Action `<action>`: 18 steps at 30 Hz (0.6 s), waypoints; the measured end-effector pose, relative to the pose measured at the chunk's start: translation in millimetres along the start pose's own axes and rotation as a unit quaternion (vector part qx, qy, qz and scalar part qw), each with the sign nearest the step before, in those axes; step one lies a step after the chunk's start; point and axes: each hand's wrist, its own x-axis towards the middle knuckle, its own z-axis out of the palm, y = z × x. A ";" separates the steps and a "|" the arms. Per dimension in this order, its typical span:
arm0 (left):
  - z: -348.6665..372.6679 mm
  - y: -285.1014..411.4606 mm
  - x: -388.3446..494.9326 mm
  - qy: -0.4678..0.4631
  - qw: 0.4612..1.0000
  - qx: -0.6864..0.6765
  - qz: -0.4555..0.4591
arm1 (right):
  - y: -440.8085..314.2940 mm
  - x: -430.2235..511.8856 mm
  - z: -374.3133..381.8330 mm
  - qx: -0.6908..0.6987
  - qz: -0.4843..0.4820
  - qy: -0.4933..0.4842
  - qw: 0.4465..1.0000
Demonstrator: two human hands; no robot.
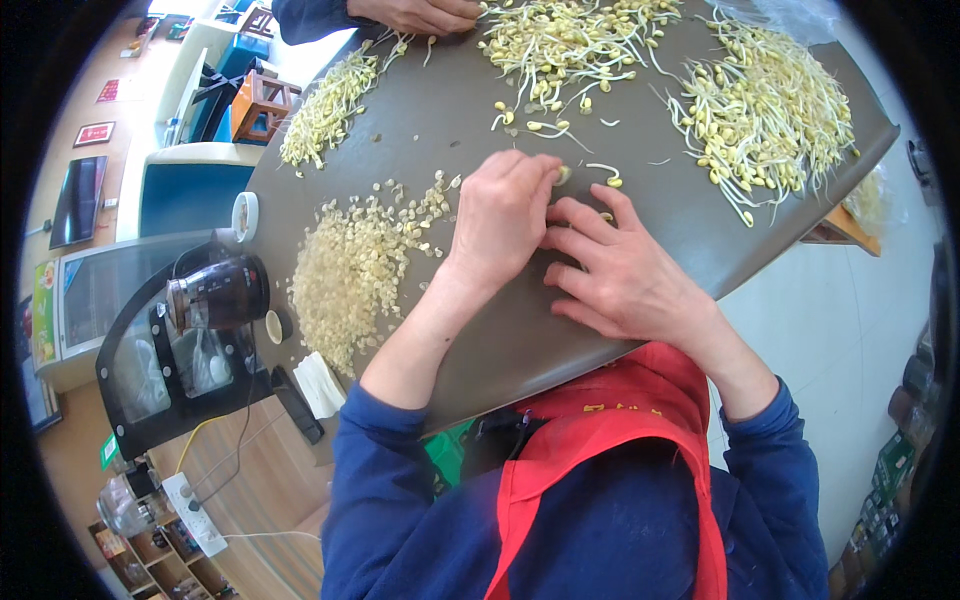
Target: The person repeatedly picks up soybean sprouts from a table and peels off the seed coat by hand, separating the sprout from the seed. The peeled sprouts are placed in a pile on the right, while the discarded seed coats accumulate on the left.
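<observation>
My left hand (501,217) is over the middle of the brown table, its fingers pinched together. A small blurred yellowish sprout piece (562,175) shows at the fingertips. Beside it, my right hand (626,266) is palm down and low over the table, fingers spread and bent. A bean head (606,217) shows between two of its fingers; what lies under the palm is hidden. Just beyond the right fingers lies a single bean sprout (611,177). To the left of my left hand spreads a heap of pale bean hulls (337,277).
Bean sprout piles lie at far left (330,112), far middle (559,45) and right (772,112). Another person's hand (424,13) reaches in at the far edge. Along the left stand a round white container (244,217), a dark glass kettle (221,292), a small cup (277,327) and folded tissue (320,384).
</observation>
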 end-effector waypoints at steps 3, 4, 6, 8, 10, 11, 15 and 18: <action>1.7 4.7 -12.1 -0.001 0.999 -0.031 -0.032 | 9.1 -2.0 5.3 -0.106 0.052 0.052 0.992; -0.3 5.1 -15.8 -0.016 0.997 -0.046 -0.059 | 12.7 -4.2 4.9 -0.107 0.083 0.086 0.987; -8.5 4.9 -22.2 -0.013 0.994 -0.056 -0.095 | 17.7 -8.8 1.9 -0.142 0.155 0.138 0.968; -20.0 1.0 -22.9 -0.005 0.993 -0.015 -0.115 | 19.8 -10.1 -1.9 -0.178 0.208 0.181 0.945; -28.2 -4.8 -16.9 0.013 0.988 0.078 -0.135 | 19.2 -7.0 -5.2 -0.213 0.235 0.213 0.924; -27.9 -7.2 -12.0 0.022 0.991 0.054 -0.117 | 17.8 -4.3 -6.0 -0.197 0.211 0.193 0.938; -6.8 -19.1 17.8 0.021 0.997 0.036 -0.068 | 11.4 8.4 -1.8 -0.159 0.158 0.097 0.970; 4.1 -29.3 34.4 -0.020 0.996 0.085 -0.025 | 16.1 5.6 -4.0 -0.147 0.172 0.071 0.972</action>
